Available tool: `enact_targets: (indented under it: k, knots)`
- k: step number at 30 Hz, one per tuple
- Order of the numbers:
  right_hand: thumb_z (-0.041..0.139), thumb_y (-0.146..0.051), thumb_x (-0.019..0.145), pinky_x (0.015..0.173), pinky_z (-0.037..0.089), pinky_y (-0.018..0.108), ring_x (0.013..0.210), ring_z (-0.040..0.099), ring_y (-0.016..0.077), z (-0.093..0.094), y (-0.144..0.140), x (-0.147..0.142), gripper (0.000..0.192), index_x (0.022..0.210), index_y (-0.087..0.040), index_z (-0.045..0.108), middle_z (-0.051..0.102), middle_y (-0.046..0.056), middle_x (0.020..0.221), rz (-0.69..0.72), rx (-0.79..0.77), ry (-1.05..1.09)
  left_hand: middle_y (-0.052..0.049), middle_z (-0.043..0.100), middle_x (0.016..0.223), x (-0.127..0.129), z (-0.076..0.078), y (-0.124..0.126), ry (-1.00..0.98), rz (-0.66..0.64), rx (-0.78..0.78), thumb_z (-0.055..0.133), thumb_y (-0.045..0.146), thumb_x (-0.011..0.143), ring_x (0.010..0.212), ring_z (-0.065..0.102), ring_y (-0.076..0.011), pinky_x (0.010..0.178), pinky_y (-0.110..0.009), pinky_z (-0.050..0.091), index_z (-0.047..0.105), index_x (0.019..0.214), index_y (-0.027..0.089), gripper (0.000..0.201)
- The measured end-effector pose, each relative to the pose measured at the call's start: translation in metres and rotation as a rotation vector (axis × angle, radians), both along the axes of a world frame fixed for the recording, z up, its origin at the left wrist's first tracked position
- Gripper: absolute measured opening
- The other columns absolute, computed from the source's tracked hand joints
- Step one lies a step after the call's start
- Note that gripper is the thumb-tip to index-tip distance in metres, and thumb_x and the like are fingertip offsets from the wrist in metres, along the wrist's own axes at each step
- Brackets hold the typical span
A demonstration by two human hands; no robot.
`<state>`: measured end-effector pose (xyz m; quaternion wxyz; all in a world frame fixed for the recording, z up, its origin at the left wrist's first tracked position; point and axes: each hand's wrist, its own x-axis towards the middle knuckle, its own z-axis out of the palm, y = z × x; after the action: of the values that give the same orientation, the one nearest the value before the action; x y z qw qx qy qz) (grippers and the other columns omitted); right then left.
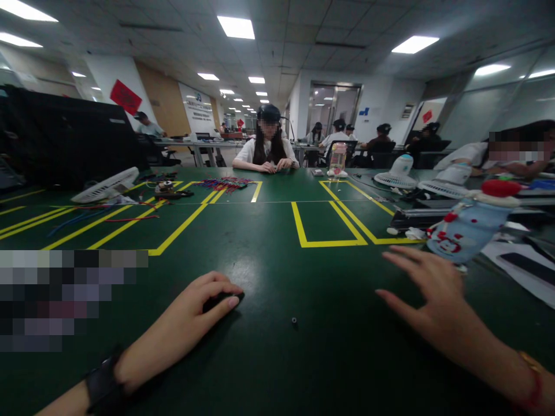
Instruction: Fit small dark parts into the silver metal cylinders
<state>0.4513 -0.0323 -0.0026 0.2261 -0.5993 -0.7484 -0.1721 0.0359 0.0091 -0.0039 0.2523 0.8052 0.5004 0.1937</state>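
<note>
My left hand [208,300] rests low over the green table [269,370], its fingers curled and the thumb tip close to the index fingertip. A dark patch shows at those tips; whether it is a small thing or shadow I cannot make out. My right hand [433,294] is open, fingers spread, holding nothing. Between the hands, nearer the left, lies a small grey ring-like piece [293,320] that neither hand touches. Just beyond my right fingers stands a light blue bottle [470,222] with a red top, tilted in view.
Yellow tape [333,244] marks rectangles on the table. Bundled coloured wires [225,184], a white fan [106,185] and a black case [73,138] are at left. A person [266,144] sits opposite; a clear bottle [337,159] and more fans [396,173] stand right.
</note>
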Motion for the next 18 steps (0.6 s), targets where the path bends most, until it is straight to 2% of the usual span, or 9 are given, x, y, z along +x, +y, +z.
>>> enact_targets:
  k: [2,4,6,7,8,10,13,15,18]
  knots:
    - [0.051,-0.049,0.082,0.096,0.035,0.047,0.119,0.043,0.0268,0.003,0.0,-0.06,0.047,0.128,-0.037,0.047,0.048,0.002,0.132,0.277,-0.195,0.031,-0.002,0.055,0.112,0.0,0.001,-0.001,0.008,-0.007,0.012,0.048,0.044,0.091,0.104,0.055,-0.0216,0.093,-0.038,0.044,0.061,0.111,0.032,0.027]
    - [0.052,-0.046,0.084,0.09,0.039,0.04,0.109,0.048,0.0213,0.007,0.003,-0.106,0.034,0.117,-0.039,0.057,0.055,-0.001,0.121,0.433,-0.333,0.085,-0.002,0.054,0.115,-0.002,0.001,-0.003,0.013,-0.012,0.024,0.048,0.043,0.091,0.106,0.053,-0.023,0.094,-0.04,0.044,0.06,0.114,0.032,0.028]
    - [0.051,-0.047,0.085,0.083,0.041,0.035,0.096,0.052,0.0168,0.012,0.009,-0.129,0.022,0.1,-0.038,0.065,0.061,-0.004,0.105,0.502,-0.388,0.111,-0.003,0.054,0.116,-0.004,0.001,-0.004,0.014,-0.019,0.027,0.047,0.042,0.091,0.108,0.052,-0.0241,0.096,-0.042,0.043,0.058,0.116,0.032,0.029]
    - [0.05,-0.046,0.086,0.08,0.041,0.033,0.092,0.053,0.0155,0.015,0.011,-0.13,0.021,0.093,-0.036,0.067,0.062,-0.004,0.099,0.504,-0.385,0.117,-0.003,0.053,0.117,-0.005,0.001,-0.005,0.013,-0.023,0.025,0.047,0.042,0.091,0.109,0.052,-0.0243,0.096,-0.042,0.043,0.058,0.117,0.033,0.029]
    - [0.048,-0.045,0.087,0.079,0.042,0.032,0.09,0.053,0.0151,0.019,0.014,-0.124,0.022,0.091,-0.033,0.066,0.062,-0.003,0.096,0.479,-0.367,0.126,-0.003,0.053,0.118,-0.006,0.001,-0.005,0.014,-0.023,0.02,0.047,0.041,0.092,0.11,0.051,-0.0243,0.097,-0.042,0.042,0.057,0.117,0.033,0.029]
    - [0.045,-0.041,0.088,0.081,0.041,0.034,0.093,0.053,0.0166,0.028,0.017,-0.094,0.024,0.094,-0.027,0.064,0.061,0.001,0.098,0.381,-0.298,0.167,-0.002,0.052,0.12,-0.006,0.0,-0.005,0.017,-0.017,0.016,0.047,0.041,0.091,0.111,0.051,-0.0241,0.097,-0.042,0.042,0.057,0.118,0.034,0.029]
    - [0.047,-0.039,0.087,0.09,0.037,0.04,0.1,0.052,0.0217,0.037,0.017,-0.017,0.025,0.095,-0.021,0.061,0.06,0.007,0.102,0.14,-0.094,0.182,-0.002,0.053,0.119,-0.004,-0.001,-0.004,0.017,-0.008,0.023,0.048,0.041,0.091,0.109,0.052,-0.0234,0.095,-0.039,0.044,0.057,0.117,0.035,0.028]
    - [0.047,-0.045,0.083,0.091,0.037,0.041,0.1,0.052,0.0243,0.039,0.014,0.038,0.03,0.094,-0.02,0.061,0.061,0.009,0.103,-0.111,0.085,0.037,-0.002,0.055,0.117,-0.001,0.0,-0.004,0.018,-0.008,0.027,0.049,0.041,0.091,0.107,0.053,-0.0231,0.092,-0.038,0.046,0.058,0.116,0.035,0.028]
    - [0.044,-0.05,0.083,0.083,0.039,0.041,0.096,0.054,0.0271,0.036,0.009,0.097,0.037,0.09,-0.02,0.063,0.061,0.011,0.103,-0.459,-0.04,-0.087,-0.001,0.056,0.116,0.003,0.006,-0.006,0.024,-0.01,0.029,0.048,0.041,0.091,0.106,0.053,-0.0231,0.092,-0.039,0.045,0.059,0.114,0.034,0.027]
